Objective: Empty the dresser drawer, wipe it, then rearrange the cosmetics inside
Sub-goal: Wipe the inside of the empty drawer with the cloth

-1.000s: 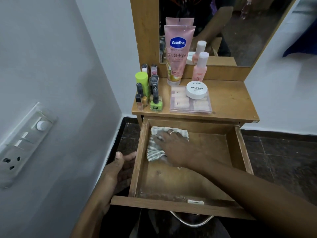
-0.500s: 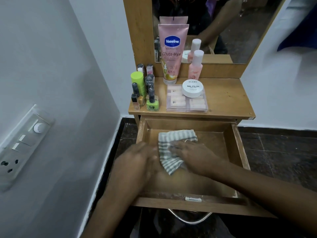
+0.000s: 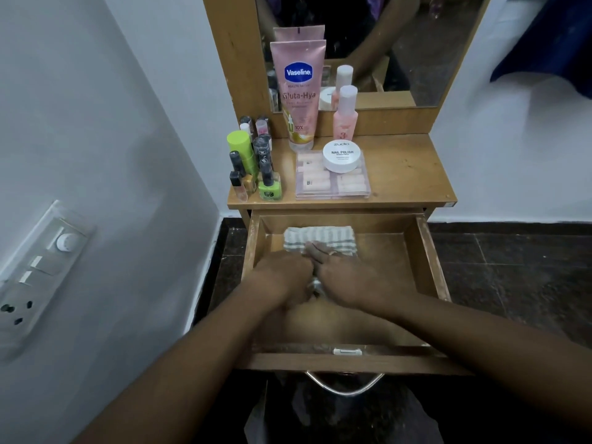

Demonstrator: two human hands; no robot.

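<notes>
Both hands on the cloth in the drawer (image 3: 429, 251).
Left hand (image 3: 283, 277) and right hand (image 3: 352, 280) press side by side on the striped cloth (image 3: 320, 240); the grip seems blurred, I cannot tell.

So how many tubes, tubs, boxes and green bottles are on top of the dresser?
Tubes: 1, the Vaseline tube
Round tubs: 1, the white tub
Boxes: 1, the clear box
Green bottles: 2, the tall green bottle and the green nail polish
Total: 5
</notes>
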